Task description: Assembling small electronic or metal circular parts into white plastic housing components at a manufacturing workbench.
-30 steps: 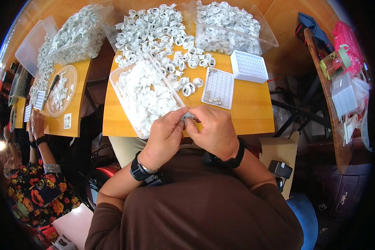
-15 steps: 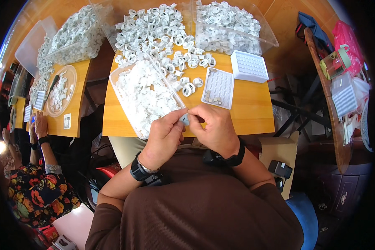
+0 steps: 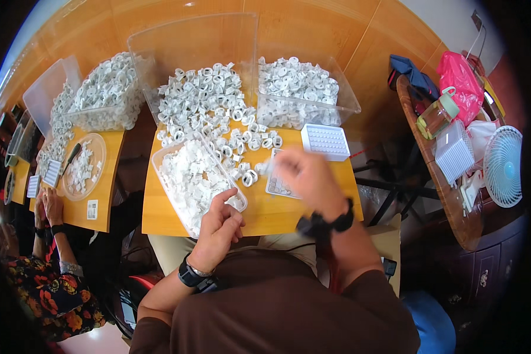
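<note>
My left hand is held over the near right corner of a clear tub heaped with small white plastic pieces. Its fingers are loosely bent and apart, the index finger raised, with nothing seen in them. Smeared by motion, my right hand is above a shallow white tray that has small round silvery discs in its near part. A pale blur shows at its fingertips; whether that is a held piece I cannot tell. Loose white ring-shaped parts lie just left of that tray.
Behind are a large pile of white ring parts and a clear bin full of them. A white grid tray block stands at the right. On the left, a person's hands rest at another table. A fan stands far right.
My hands have parted. The right one has swung up and right to the shallow tray; the left has stayed by the tub, its fingers loosened. The view has tilted up.
</note>
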Available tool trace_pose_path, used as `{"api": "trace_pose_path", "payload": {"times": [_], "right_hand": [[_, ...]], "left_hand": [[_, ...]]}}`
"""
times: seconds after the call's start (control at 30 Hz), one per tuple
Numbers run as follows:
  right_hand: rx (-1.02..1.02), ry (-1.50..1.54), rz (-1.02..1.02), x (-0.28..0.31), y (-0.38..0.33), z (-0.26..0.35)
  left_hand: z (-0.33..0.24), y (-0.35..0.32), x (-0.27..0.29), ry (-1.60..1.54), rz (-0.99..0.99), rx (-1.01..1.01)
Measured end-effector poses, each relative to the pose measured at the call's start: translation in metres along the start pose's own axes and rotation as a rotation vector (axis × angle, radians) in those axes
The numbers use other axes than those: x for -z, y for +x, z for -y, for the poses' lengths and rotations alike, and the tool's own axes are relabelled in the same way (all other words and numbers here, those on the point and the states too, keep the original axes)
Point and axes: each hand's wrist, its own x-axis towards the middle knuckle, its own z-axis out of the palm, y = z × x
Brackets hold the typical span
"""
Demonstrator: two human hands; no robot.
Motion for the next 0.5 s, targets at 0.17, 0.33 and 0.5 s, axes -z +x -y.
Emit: {"api": "trace_pose_path", "payload": {"times": [0.17, 0.33, 0.5], "right_hand": [[0.168, -0.045, -0.496, 0.060, 0.073, -0.004], [0.138, -0.210, -0.351, 0.042, 0.065, -0.023], [-0.036, -0.368, 0.077, 0.000, 0.050, -0.061]], "left_hand": [[-0.002, -0.004, 0.004, -0.001, 0.009, -0.016], [0.000, -0.003, 0.014, -0.044, -0.030, -0.020], [-0.001, -0.004, 0.016, -0.055, -0.012, -0.009]]}}
